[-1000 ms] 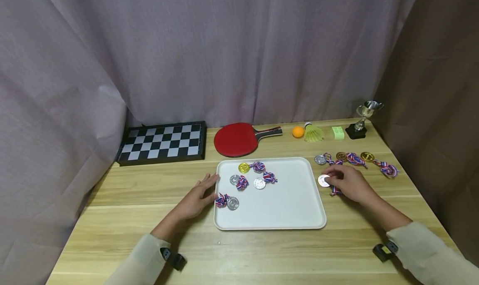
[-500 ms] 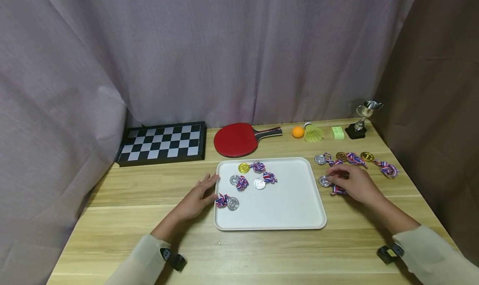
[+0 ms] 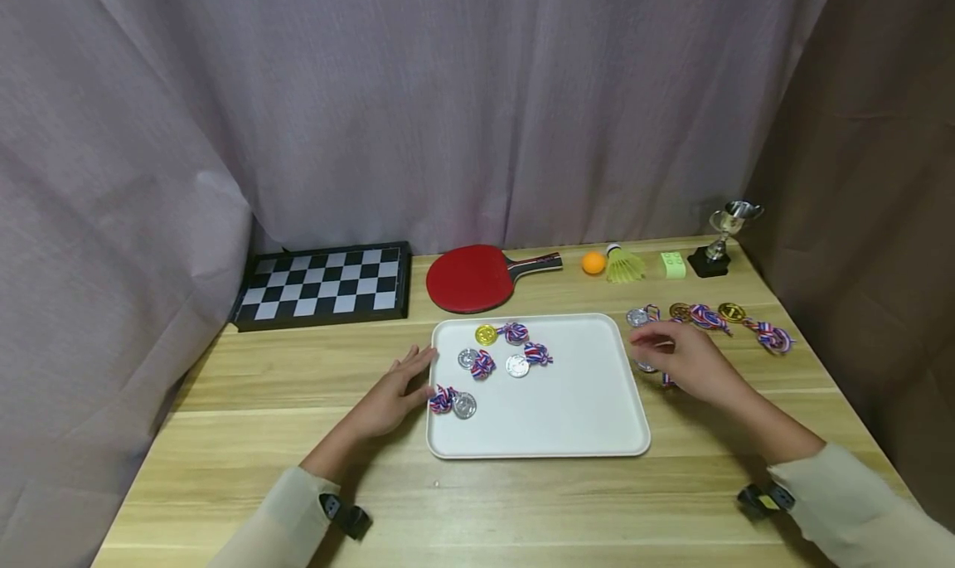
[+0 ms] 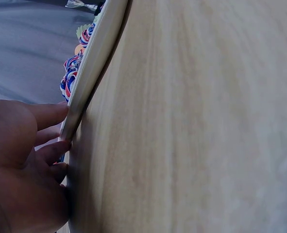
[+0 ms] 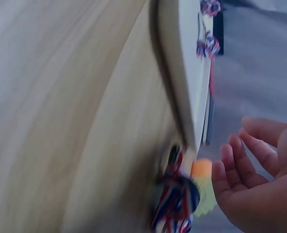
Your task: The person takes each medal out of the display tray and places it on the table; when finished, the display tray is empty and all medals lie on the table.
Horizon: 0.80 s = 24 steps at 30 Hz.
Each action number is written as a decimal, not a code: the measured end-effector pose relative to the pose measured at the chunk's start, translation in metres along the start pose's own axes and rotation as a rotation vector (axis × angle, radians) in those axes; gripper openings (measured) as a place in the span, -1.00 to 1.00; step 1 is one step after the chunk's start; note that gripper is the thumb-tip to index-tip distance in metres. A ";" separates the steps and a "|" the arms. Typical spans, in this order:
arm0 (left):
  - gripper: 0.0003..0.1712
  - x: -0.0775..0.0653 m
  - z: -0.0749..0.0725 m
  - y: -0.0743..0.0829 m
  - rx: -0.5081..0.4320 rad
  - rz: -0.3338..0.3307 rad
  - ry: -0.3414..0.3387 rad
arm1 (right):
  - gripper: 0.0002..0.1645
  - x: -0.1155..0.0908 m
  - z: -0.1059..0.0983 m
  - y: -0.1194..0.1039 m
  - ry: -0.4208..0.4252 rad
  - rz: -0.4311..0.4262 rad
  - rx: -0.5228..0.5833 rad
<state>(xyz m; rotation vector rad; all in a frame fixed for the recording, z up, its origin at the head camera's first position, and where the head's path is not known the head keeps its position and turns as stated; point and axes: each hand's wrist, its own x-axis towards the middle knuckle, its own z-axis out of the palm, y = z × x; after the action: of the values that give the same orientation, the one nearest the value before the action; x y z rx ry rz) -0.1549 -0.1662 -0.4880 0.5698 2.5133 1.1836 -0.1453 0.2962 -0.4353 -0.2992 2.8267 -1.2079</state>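
This looks like a curtained-off recording corner, with grey cloth [image 3: 373, 112] at twelve o'clock, brown cloth [image 3: 865, 178] at two, wrist cameras [image 3: 354, 521] at four and seven.

Silver medals [image 3: 464, 405], red-white-blue ribbons [image 3: 537, 353], white tray [image 3: 567, 419]

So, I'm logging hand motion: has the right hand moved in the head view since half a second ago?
Yes; the right hand has moved slightly toward the white tray, which stays put.
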 end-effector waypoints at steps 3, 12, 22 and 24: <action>-0.26 0.000 0.000 0.000 0.000 -0.001 0.000 | -0.73 0.004 0.008 -0.010 -0.039 -0.008 0.045; -0.25 0.000 0.000 0.000 -0.003 -0.001 0.000 | -0.73 0.025 0.043 -0.037 -0.126 -0.057 0.125; -0.25 0.000 -0.001 -0.001 -0.002 0.002 -0.004 | -0.69 0.047 0.085 -0.050 -0.221 -0.179 0.147; -0.25 0.000 -0.001 -0.002 0.000 0.006 -0.004 | -0.66 0.049 0.091 -0.051 -0.224 -0.194 0.137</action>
<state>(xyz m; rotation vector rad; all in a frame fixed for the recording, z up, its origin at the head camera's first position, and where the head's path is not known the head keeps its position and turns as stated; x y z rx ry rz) -0.1555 -0.1678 -0.4888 0.5790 2.5105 1.1828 -0.1735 0.1875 -0.4606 -0.6680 2.5575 -1.3030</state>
